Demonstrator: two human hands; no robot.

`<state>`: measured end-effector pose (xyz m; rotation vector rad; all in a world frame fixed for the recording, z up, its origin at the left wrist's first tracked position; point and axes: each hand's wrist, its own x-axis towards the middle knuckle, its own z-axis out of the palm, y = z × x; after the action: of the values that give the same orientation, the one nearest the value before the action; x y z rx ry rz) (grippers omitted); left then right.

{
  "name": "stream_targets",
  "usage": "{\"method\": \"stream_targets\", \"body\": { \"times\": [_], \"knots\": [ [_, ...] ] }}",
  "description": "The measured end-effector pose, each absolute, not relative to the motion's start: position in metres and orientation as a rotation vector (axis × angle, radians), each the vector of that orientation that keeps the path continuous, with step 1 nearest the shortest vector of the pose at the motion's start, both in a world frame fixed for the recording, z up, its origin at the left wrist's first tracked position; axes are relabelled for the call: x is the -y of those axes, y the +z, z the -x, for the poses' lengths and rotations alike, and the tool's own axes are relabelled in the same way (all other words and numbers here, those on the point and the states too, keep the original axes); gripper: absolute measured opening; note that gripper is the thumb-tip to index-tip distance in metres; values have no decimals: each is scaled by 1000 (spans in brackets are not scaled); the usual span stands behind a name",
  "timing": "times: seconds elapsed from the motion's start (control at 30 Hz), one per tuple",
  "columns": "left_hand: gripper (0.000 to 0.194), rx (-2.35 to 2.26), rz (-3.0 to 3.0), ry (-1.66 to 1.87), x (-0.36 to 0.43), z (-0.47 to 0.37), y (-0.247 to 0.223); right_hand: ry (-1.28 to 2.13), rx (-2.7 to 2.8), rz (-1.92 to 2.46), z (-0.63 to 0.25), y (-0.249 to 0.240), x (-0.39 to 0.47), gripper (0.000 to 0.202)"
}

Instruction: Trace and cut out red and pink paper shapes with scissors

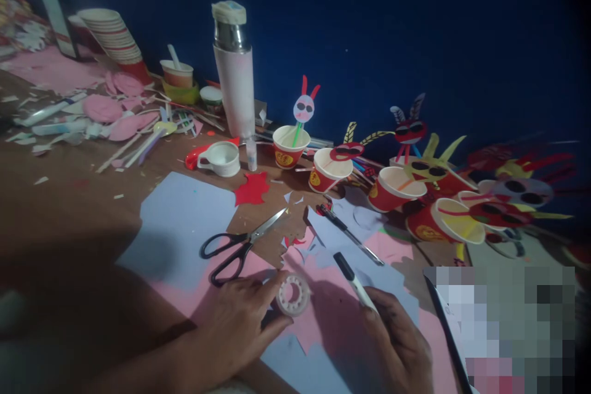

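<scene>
My left hand [237,320] pinches a small clear tape roll [293,295] between thumb and fingers, over pink paper [318,295]. In my right hand [399,338] is a white marker [355,283], its black capped end pointing up and to the left. Black-handled scissors [244,243] lie with blades slightly apart just beyond my left hand. A black pen [353,235] rests on pale paper beyond the marker. A pale blue sheet [180,228] lies to the left of the scissors.
Red paper cups [289,157] with paper faces on sticks line the back and right. A white flask [237,86], a small white cup [221,159] and a red paper scrap [252,188] stand or lie nearer the middle. Stacked cups [111,37] and paper scraps fill the left. A blurred-out item [512,326] is at right.
</scene>
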<state>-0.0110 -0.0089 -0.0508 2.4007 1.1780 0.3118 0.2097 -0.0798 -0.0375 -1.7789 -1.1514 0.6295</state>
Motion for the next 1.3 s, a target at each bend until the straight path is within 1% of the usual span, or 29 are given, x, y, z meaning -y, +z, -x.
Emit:
{"method": "stream_targets", "body": {
  "times": [0.1,0.27,0.4,0.67,0.83,1.07,1.23,1.3],
  "knots": [
    [55,-1139,-2403,361,9,11,-50,627,1141,1804,-209,-37,80,19],
    [59,-1108,-2482,444,11,11,-46,620,1113,1825,-208,-36,79,20],
    [58,-1108,-2489,489,10,10,-45,642,1098,1835,-209,-36,80,23],
    [60,-1190,-2476,419,10,9,-55,690,1099,1794,-209,-33,80,22],
    [57,-1170,-2510,409,9,7,-53,649,1134,1793,-210,-34,79,18],
    [49,-1169,-2476,340,6,6,-44,626,1201,1795,-211,-35,79,20],
    [61,-1171,-2497,270,8,8,-41,609,1230,1772,-208,-32,79,20],
    [62,-1176,-2494,260,8,8,-40,608,1248,1749,-207,-32,79,20]
  ]
}}
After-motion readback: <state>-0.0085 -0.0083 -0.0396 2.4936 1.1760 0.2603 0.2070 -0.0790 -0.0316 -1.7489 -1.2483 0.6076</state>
